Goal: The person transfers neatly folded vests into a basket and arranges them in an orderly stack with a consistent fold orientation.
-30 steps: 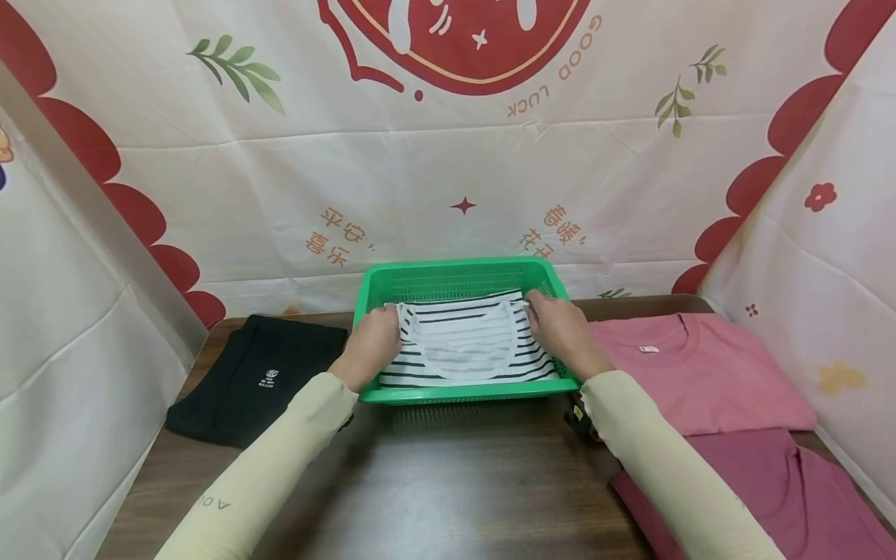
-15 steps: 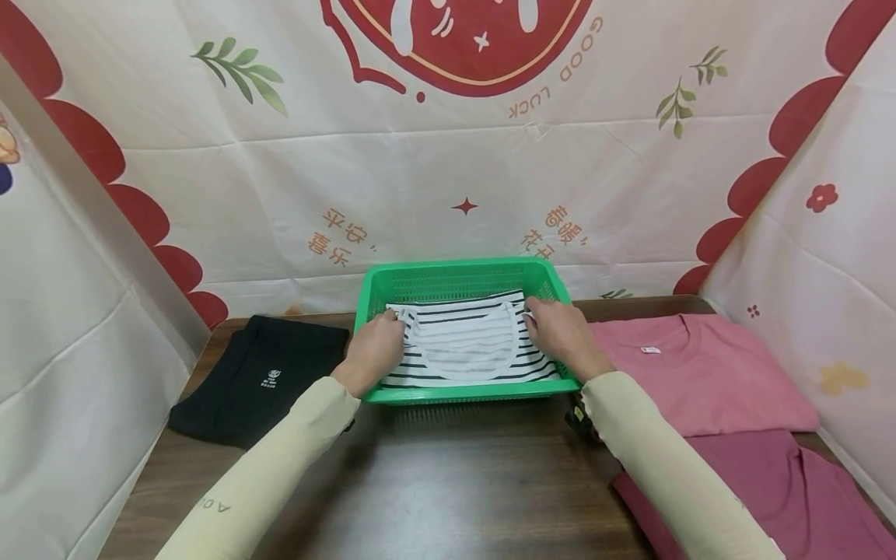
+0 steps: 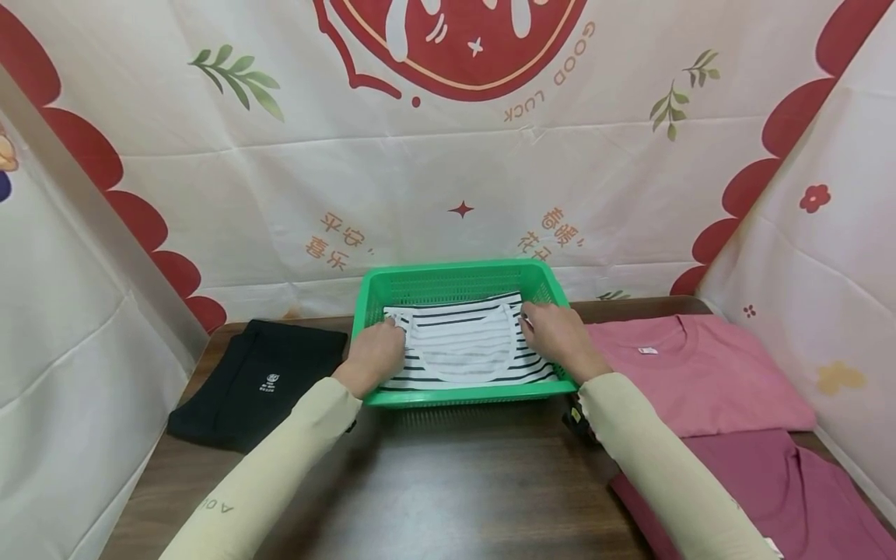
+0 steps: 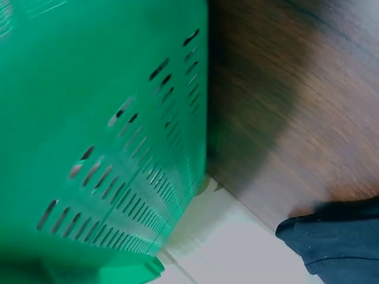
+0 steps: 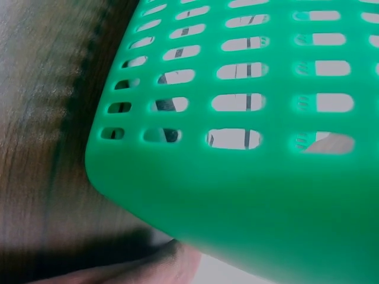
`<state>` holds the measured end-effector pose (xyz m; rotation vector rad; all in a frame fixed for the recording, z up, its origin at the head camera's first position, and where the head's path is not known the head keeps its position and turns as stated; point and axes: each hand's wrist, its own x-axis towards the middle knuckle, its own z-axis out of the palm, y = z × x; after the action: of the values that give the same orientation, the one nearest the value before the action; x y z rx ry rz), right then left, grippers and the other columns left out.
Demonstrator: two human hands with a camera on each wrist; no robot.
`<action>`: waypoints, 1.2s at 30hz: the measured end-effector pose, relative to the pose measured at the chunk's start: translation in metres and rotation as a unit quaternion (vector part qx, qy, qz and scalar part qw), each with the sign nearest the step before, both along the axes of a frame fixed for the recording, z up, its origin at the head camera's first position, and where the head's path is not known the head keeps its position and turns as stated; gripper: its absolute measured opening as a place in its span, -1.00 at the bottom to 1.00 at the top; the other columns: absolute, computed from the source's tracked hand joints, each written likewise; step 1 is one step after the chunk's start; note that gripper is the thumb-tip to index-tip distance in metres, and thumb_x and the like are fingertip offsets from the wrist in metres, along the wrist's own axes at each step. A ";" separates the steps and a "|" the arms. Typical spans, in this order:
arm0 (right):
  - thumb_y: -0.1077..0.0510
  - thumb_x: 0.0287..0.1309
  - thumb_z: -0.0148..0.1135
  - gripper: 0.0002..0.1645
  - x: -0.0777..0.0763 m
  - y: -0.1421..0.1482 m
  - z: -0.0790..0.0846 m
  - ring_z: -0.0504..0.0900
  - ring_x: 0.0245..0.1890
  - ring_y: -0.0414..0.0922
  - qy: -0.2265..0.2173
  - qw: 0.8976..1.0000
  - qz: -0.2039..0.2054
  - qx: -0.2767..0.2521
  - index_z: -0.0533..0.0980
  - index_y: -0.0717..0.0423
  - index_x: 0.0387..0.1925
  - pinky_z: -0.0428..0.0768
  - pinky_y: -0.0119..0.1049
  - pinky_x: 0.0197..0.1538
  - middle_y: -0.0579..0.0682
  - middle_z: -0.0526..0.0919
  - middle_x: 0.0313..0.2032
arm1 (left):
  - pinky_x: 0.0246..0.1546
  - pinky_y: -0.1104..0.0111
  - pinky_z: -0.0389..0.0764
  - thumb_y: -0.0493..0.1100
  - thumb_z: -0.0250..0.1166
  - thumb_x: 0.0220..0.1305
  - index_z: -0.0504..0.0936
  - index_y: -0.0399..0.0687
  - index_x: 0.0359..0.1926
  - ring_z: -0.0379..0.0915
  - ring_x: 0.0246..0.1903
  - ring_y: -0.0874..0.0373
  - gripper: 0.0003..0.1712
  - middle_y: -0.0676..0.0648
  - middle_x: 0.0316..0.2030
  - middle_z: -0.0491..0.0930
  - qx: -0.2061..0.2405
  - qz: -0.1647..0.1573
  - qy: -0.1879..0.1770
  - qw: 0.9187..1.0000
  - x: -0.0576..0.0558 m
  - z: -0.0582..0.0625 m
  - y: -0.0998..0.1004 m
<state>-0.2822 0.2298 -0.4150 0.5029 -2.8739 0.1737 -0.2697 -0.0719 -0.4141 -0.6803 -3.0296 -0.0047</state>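
Observation:
A green slotted basket [image 3: 448,395] stands against the back cloth in the head view. Folded inside it is a white shirt with dark stripes [image 3: 465,346], its round neckline facing up. My left hand [image 3: 374,354] reaches over the basket's left side and pinches the shirt's left edge with curled fingers. On the opposite edge, my right hand [image 3: 560,334] pinches the fabric near the top right corner. The fingertips are partly hidden in both cases. The wrist views mostly show the basket's outer walls [image 4: 100,59], with striped cloth visible through the slots at right.
A folded black garment [image 3: 262,381] lies left of the basket on the brown wooden table [image 3: 448,482]. To the right lie a folded pink T-shirt [image 3: 700,373] and a darker rose garment [image 3: 763,482]. Printed white cloth [image 3: 392,187] encloses the back and sides.
Both hands stay at the shirt's edges, shifting only slightly inward. The shirt's left corner shows more past the left hand. The basket stays put; the head view tilts slightly.

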 end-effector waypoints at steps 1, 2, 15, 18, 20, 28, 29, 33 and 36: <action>0.09 0.23 0.13 -0.76 0.000 0.000 0.000 0.53 -0.55 -0.05 -0.001 1.000 0.001 -0.002 0.55 0.20 -0.25 0.61 -0.07 -0.45 0.09 0.64 -0.49 | -0.38 0.19 0.64 -0.24 0.09 0.29 0.68 -0.27 -0.27 0.49 -0.42 0.03 -0.75 -0.22 -0.26 0.59 0.012 -0.001 -0.004 1.000 0.000 0.001 0.000; 0.09 0.24 0.12 -0.76 0.000 0.000 0.000 0.52 -0.56 -0.05 -0.001 1.000 0.002 -0.006 0.56 0.19 -0.25 0.60 -0.08 -0.45 0.07 0.63 -0.50 | -0.36 0.19 0.63 -0.23 0.09 0.30 0.67 -0.28 -0.26 0.48 -0.41 0.03 -0.75 -0.21 -0.28 0.58 0.025 -0.003 -0.007 1.000 0.001 0.002 -0.001; 0.15 0.24 0.11 -0.79 0.008 0.002 0.000 0.51 -0.60 -0.10 0.106 0.987 0.077 -0.094 0.59 0.20 -0.24 0.55 -0.13 -0.56 0.08 0.66 -0.41 | -0.35 0.23 0.55 -0.22 0.12 0.31 0.67 -0.22 -0.31 0.38 -0.41 0.11 -0.78 -0.11 -0.42 0.56 0.133 -0.066 -0.021 0.989 0.014 0.014 -0.010; 0.16 0.20 0.15 -0.79 0.008 0.002 0.002 0.52 -0.61 -0.10 0.130 0.984 0.090 -0.081 0.60 0.21 -0.24 0.55 -0.14 -0.58 0.10 0.68 -0.38 | -0.25 0.20 0.59 -0.19 0.12 0.31 0.66 -0.26 -0.14 0.45 -0.30 0.09 -0.73 -0.16 -0.28 0.61 0.148 -0.065 -0.033 0.986 0.019 0.019 -0.013; 0.16 0.18 0.16 -0.79 0.009 -0.001 0.005 0.53 -0.59 -0.11 0.139 0.982 0.098 -0.077 0.61 0.21 -0.24 0.56 -0.14 -0.58 0.09 0.69 -0.38 | -0.19 0.17 0.60 -0.18 0.12 0.31 0.64 -0.26 -0.07 0.48 -0.22 0.06 -0.70 -0.19 -0.19 0.62 0.163 -0.060 -0.042 0.984 0.022 0.023 -0.016; 0.14 0.22 0.09 -0.81 0.023 -0.024 0.019 0.50 -0.54 -0.18 0.124 0.982 0.115 -0.081 0.60 0.12 -0.29 0.55 -0.19 -0.51 -0.03 0.66 -0.45 | -0.17 0.15 0.62 -0.15 0.13 0.31 0.65 -0.21 -0.09 0.53 -0.17 0.04 -0.72 -0.14 -0.18 0.63 0.240 -0.063 -0.038 0.968 0.037 0.031 -0.036; 0.13 0.23 0.08 -0.81 0.027 -0.028 0.020 0.50 -0.55 -0.19 0.119 0.983 0.114 -0.082 0.60 0.10 -0.29 0.55 -0.20 -0.52 -0.04 0.66 -0.46 | -0.19 0.15 0.62 -0.15 0.14 0.31 0.65 -0.21 -0.10 0.53 -0.19 0.06 -0.73 -0.13 -0.19 0.63 0.252 -0.061 -0.038 0.965 0.039 0.032 -0.039; 0.12 0.23 0.08 -0.79 0.041 -0.045 0.025 0.52 -0.57 -0.21 0.102 0.983 0.121 -0.093 0.61 0.09 -0.27 0.56 -0.21 -0.55 -0.04 0.69 -0.43 | -0.19 0.19 0.63 -0.14 0.15 0.31 0.66 -0.14 -0.12 0.54 -0.22 0.15 -0.76 -0.07 -0.20 0.64 0.289 -0.050 -0.038 0.955 0.050 0.036 -0.050; 0.12 0.22 0.10 -0.80 0.052 -0.060 0.030 0.53 -0.56 -0.22 0.093 0.981 0.137 -0.100 0.62 0.09 -0.28 0.58 -0.20 -0.52 -0.05 0.70 -0.42 | -0.21 0.20 0.62 -0.14 0.15 0.31 0.66 -0.10 -0.13 0.53 -0.25 0.21 -0.78 -0.03 -0.22 0.65 0.310 -0.041 -0.039 0.949 0.060 0.039 -0.058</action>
<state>-0.2303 0.1700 -0.3853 0.8257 -2.5608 0.4311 -0.2100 -0.1294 -0.3756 -0.7385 -2.7986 -0.9550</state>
